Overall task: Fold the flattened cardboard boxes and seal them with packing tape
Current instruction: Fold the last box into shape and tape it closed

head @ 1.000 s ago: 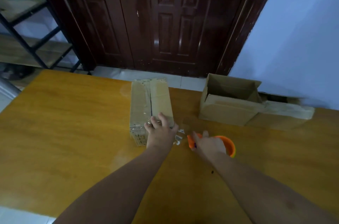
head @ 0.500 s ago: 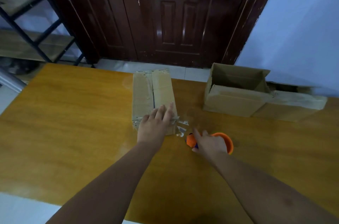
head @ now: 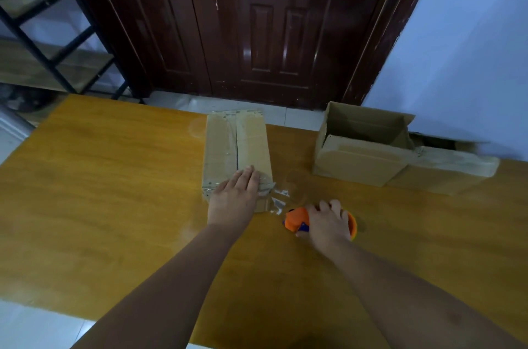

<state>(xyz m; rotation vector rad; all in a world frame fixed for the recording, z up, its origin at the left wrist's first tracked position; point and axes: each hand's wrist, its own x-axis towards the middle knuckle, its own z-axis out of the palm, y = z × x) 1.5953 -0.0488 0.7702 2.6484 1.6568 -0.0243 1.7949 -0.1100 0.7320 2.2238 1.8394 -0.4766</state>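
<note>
A narrow folded cardboard box [head: 235,145] lies on the wooden table [head: 100,191], its two top flaps meeting along a middle seam. My left hand [head: 235,195] presses flat with straight fingers on the box's near end, over clear packing tape. A crumpled strip of clear tape [head: 278,200] runs from that end toward the orange tape dispenser [head: 297,220]. My right hand [head: 327,221] grips the dispenser on the table, just right of the box. Most of the dispenser is hidden under the hand.
An open-topped cardboard box [head: 358,148] stands at the table's back right, with a flap [head: 454,162] lying out to its right. A dark wooden door [head: 257,19] is behind the table and a black metal shelf [head: 43,48] stands at the left.
My left hand has straightened from curled fingers to lying flat on the box's near end. The right hand has stayed on the dispenser.
</note>
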